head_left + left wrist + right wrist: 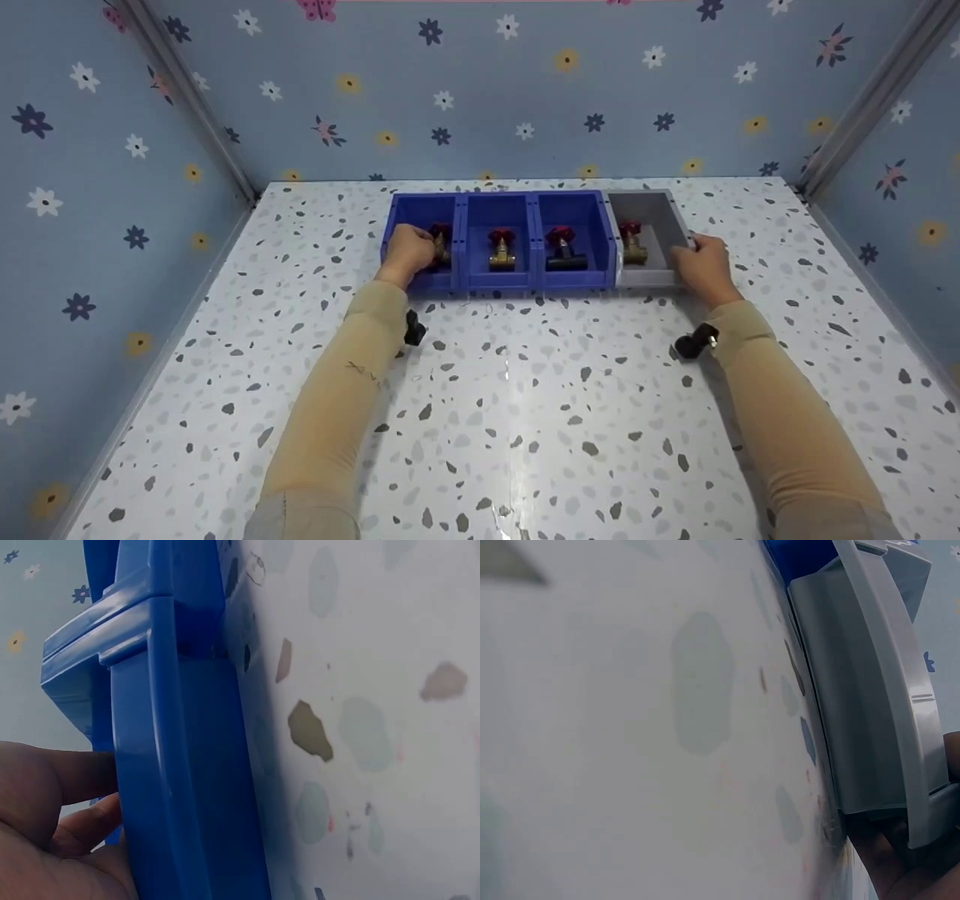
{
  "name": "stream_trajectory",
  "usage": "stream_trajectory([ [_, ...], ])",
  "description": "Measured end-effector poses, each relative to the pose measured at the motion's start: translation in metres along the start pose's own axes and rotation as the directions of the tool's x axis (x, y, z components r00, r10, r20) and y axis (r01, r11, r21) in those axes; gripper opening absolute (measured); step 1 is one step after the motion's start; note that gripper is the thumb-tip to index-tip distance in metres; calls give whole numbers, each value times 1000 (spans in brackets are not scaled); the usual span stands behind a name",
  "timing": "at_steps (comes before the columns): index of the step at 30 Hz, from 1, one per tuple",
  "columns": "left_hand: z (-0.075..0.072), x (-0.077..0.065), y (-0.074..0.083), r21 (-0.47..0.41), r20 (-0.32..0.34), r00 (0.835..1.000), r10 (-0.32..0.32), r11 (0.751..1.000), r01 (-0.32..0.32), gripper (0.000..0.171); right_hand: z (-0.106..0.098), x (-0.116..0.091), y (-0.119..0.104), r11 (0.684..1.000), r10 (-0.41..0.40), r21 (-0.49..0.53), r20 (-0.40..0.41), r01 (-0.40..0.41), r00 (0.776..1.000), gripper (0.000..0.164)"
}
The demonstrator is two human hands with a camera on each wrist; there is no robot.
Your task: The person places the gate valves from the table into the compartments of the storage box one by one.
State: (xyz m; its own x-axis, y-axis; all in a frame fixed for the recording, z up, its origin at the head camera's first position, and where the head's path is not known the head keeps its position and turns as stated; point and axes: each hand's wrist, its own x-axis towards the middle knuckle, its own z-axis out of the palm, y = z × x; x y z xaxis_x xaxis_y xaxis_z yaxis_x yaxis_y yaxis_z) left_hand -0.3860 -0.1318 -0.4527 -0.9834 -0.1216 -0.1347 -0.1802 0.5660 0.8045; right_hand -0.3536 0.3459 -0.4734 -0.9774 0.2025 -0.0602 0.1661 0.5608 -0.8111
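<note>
My left hand (409,251) reaches over the side of the leftmost blue bin (431,282), its curled fingers at a red-handled valve (442,247) inside. In the left wrist view, thumb and fingers (86,774) pass behind the bin's front wall, which hides their tips. My right hand (705,266) grips the right wall of the grey bin (649,277), thumb over the rim and fingers outside. Inside that bin, a brass valve with a red handwheel (634,247) leans at the left. The right wrist view shows the grey bin's front (862,690) close up.
Two more blue bins stand between, joined in a row: one holds a brass valve (502,251), the other a dark valve with a red wheel (565,255). The speckled table (525,390) meets flowered walls (510,97) behind and at both sides.
</note>
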Motion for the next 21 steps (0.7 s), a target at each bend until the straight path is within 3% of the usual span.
stream_trajectory([
  [6, -3, -7, -1, -38, 22, 1000, 2, 999, -2, 36, 0, 1, 0, 1000, 5, -1, -1, -5, 1000, 54],
  [14, -7, -17, 2, -142, 65, 998, 6, 990, 4, 52, 0, 1, 2, 999, -31, -19, -25, 30, 999, 52],
  [21, -8, -18, 2, -150, 70, 998, 2, 989, 8, 52, 0, 2, 3, 1000, -29, -9, -20, 29, 999, 53],
])
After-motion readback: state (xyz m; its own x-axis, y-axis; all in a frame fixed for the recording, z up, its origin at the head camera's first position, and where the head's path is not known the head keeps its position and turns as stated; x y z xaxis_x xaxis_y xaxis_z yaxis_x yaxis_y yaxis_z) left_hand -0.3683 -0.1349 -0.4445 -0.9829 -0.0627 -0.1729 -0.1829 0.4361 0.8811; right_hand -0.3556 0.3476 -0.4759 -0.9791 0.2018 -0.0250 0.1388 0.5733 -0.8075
